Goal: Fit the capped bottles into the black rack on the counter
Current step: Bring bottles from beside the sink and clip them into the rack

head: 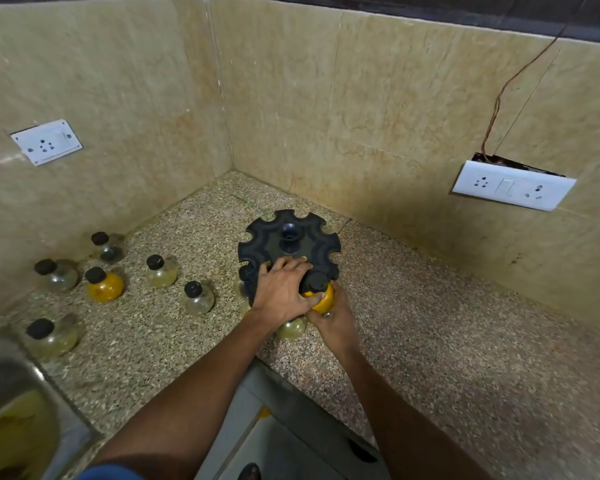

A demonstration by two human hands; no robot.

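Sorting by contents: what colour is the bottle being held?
Yellow-orange bottle with a black cap, seen in the head view.

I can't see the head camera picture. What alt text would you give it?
Two bare hands press a yellow-filled capped bottle into a notch of a round black rack on a speckled counter; the left hand rests on the rack, the right hand cups the bottle. Six more capped bottles stand loose to the left.

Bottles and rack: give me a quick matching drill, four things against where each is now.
1. yellow bottle
2. left hand
3. loose bottles
4. wall socket with loose wire

A. standing on the counter left of the rack
B. on the right wall
C. held at the rack's near edge
D. pressed on top of the black rack

Pairs: 1-C, 2-D, 3-A, 4-B
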